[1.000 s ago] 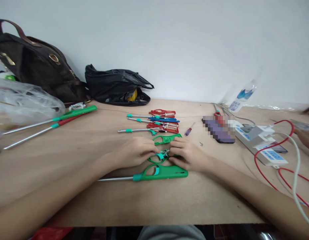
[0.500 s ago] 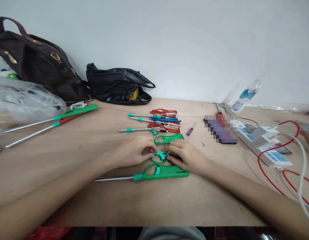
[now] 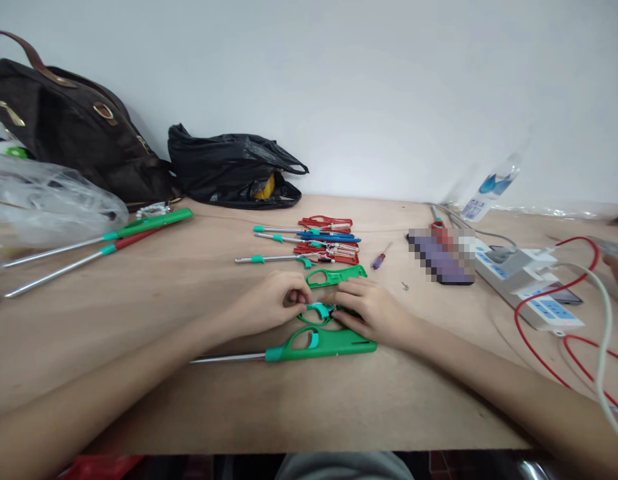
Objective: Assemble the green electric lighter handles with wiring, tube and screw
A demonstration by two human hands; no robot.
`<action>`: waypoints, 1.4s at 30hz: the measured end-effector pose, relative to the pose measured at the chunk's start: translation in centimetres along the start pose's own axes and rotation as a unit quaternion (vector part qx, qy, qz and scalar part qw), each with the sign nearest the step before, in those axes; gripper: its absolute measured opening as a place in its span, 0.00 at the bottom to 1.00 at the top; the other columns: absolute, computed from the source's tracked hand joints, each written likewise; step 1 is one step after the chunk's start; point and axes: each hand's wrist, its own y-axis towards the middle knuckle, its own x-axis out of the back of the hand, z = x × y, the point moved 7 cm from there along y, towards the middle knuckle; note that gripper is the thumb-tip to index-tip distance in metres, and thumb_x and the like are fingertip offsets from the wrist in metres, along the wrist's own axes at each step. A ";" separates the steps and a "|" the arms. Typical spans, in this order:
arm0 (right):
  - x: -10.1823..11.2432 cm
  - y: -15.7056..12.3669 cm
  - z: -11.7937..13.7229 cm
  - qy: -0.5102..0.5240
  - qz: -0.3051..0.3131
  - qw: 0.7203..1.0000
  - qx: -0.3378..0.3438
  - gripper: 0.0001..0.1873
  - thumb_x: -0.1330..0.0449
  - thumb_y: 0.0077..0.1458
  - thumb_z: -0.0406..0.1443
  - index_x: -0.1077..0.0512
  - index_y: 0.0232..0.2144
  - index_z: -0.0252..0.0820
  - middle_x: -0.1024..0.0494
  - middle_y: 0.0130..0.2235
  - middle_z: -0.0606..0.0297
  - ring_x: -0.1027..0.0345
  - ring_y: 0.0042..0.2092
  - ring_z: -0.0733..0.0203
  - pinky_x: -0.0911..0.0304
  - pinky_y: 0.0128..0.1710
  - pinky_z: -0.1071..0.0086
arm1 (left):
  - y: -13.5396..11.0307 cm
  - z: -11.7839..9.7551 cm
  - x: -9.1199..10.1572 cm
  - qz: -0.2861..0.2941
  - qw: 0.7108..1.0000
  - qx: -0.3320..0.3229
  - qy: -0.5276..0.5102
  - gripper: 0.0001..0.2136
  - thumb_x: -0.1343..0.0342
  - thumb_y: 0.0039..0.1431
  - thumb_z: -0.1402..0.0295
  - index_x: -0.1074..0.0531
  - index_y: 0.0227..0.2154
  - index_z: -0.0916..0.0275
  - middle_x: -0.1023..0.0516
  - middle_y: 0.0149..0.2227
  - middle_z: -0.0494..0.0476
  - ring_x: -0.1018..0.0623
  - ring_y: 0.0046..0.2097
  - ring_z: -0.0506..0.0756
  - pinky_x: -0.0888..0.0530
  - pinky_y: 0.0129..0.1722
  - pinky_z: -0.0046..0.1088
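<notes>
An opened green lighter [image 3: 305, 320] with a turquoise trigger [image 3: 319, 311] lies on the table between my hands. My left hand [image 3: 276, 300] is closed in a pinch at its left end, where a thin white wire reaches the fingertips. My right hand [image 3: 371, 308] covers the lighter's right end, fingers curled over it and thumb against its near side; most of the handle is hidden. Just beyond lies a loose green handle shell [image 3: 339, 275]. Nearer to me rests a whole green long-necked lighter [image 3: 333, 343] with a metal tube.
Farther back lie several opened red and blue lighters [image 3: 329, 237], a small purple screwdriver [image 3: 379, 260] and screws [image 3: 405, 286]. At right are a phone [image 3: 443, 260], power strip [image 3: 549, 310], cables and a bottle [image 3: 491, 190]. Bags [image 3: 229, 167] and two lighters [image 3: 149, 223] stand left.
The view has shifted slightly. My left fingers have moved a little at the white wire; my right hand stays on the opened green lighter.
</notes>
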 end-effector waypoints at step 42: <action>0.4 0.0 0.9 -0.005 -0.032 0.999 0.035 0.13 0.51 0.66 0.36 0.28 0.36 0.41 0.26 0.33 0.61 0.35 0.36 0.59 0.43 0.36 0.66 | -0.5 -1.6 -0.5 0.032 0.986 -0.083 0.140 0.12 0.54 0.61 0.77 0.31 0.25 0.64 0.30 0.30 0.54 0.30 0.33 0.52 0.36 0.31 0.25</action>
